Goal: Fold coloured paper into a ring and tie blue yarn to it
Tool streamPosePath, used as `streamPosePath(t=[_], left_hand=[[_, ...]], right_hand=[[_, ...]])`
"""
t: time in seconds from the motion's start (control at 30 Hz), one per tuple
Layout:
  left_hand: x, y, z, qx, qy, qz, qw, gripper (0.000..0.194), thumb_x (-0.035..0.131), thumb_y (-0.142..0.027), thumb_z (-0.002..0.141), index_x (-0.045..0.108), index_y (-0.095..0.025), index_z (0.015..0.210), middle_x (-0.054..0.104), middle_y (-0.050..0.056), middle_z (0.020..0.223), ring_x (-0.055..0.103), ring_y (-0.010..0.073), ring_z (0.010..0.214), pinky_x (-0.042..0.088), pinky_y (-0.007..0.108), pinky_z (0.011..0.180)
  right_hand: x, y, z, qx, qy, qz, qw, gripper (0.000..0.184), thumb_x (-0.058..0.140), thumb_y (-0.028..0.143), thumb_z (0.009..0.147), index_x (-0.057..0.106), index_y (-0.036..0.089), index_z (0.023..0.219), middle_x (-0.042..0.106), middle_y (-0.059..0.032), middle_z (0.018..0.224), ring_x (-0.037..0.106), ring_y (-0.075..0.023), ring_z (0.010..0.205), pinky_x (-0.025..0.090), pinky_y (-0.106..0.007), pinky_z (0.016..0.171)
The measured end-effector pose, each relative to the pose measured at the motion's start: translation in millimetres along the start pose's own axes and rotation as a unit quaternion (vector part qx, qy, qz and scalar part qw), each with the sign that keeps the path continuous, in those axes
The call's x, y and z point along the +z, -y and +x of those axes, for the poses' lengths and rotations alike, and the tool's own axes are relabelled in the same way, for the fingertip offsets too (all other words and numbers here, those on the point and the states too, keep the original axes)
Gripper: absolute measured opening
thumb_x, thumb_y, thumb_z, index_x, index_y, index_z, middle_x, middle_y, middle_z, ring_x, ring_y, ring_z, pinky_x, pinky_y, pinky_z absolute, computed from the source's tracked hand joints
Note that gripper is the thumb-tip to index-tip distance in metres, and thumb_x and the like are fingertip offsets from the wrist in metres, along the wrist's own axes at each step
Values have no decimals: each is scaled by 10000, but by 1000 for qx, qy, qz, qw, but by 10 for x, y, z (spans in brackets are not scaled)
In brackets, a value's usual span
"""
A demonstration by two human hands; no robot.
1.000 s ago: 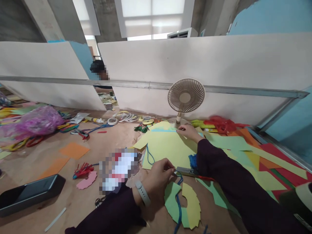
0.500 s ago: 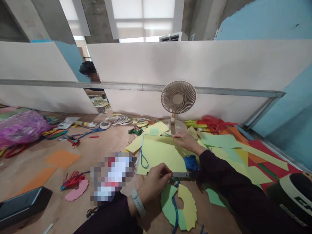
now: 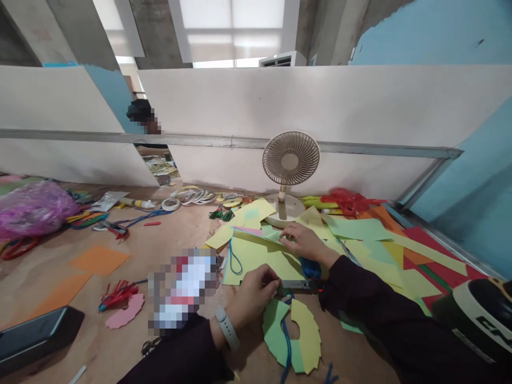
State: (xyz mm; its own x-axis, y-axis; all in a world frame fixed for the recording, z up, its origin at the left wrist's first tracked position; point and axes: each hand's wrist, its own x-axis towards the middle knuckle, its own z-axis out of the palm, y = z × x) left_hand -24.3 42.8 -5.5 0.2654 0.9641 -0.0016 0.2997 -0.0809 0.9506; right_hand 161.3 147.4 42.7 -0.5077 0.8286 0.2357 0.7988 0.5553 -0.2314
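My right hand (image 3: 306,244) has its fingers closed at the far edge of a yellow paper sheet (image 3: 256,261); that edge is raised, with pink and pale green paper showing along it. My left hand (image 3: 258,288) is pinched at the sheet's near edge; what lies between its fingertips is hidden. From there a flat grey metal tool (image 3: 298,284) extends to the right. A blue cord loop (image 3: 236,260) lies on the sheet's left side. Under my right wrist sits a blue cord bundle (image 3: 310,268). Below my left hand is a green and yellow scalloped paper ring (image 3: 308,333) with blue cord across it.
Behind the sheet stands a small fan (image 3: 291,160). Coloured paper (image 3: 360,232) and a dark bottle (image 3: 480,314) are at the right. A red tassel (image 3: 118,296), a pink paper piece (image 3: 126,312) and a black box-like device (image 3: 40,338) lie left. A person is behind the partition (image 3: 224,101).
The sheet's far edge has been lifted and turned toward me at my right hand, exposing pink and green paper. My right hand has come slightly nearer and covers more of the blue bundle.
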Motion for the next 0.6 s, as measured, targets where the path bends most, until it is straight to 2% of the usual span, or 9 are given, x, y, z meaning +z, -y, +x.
streamPosePath(t=[0.07,0.13,0.3,0.5,0.6], left_hand=[[4,2,12,4,-9,9,1000,102,561,-241,816,615,-155,811,664,41,771,617,175,729,443,260,644],[5,15,24,7,-14,19,1000,89,565,-237,804,613,-162,796,662,34,770,611,171,728,436,255,639],[-9,34,34,-5,-8,35,999,76,565,-230,791,606,-167,779,654,24,737,595,163,703,421,249,619],[-10,-4,32,-8,-15,46,999,75,567,-209,771,626,-164,786,657,25,745,599,165,706,422,251,616],[-13,-27,31,-16,-20,59,998,75,563,-202,770,626,-163,783,653,25,738,595,167,705,415,251,613]], right_hand=[[1,-24,165,36,20,-7,999,262,479,317,934,691,176,877,680,-66,835,600,-179,780,429,-272,688],[27,-35,373,64,46,-17,997,256,498,334,938,678,160,889,676,-61,807,611,-176,758,455,-285,686],[135,65,816,73,104,-37,991,270,558,346,939,596,173,1143,616,-74,1156,622,-188,972,534,-396,841],[220,273,996,56,101,-40,993,327,560,334,938,556,184,1229,579,-91,1241,601,-218,1052,518,-438,890],[280,349,1066,73,97,-30,992,318,560,333,938,562,187,1220,573,-91,1251,597,-218,1058,517,-436,892]])
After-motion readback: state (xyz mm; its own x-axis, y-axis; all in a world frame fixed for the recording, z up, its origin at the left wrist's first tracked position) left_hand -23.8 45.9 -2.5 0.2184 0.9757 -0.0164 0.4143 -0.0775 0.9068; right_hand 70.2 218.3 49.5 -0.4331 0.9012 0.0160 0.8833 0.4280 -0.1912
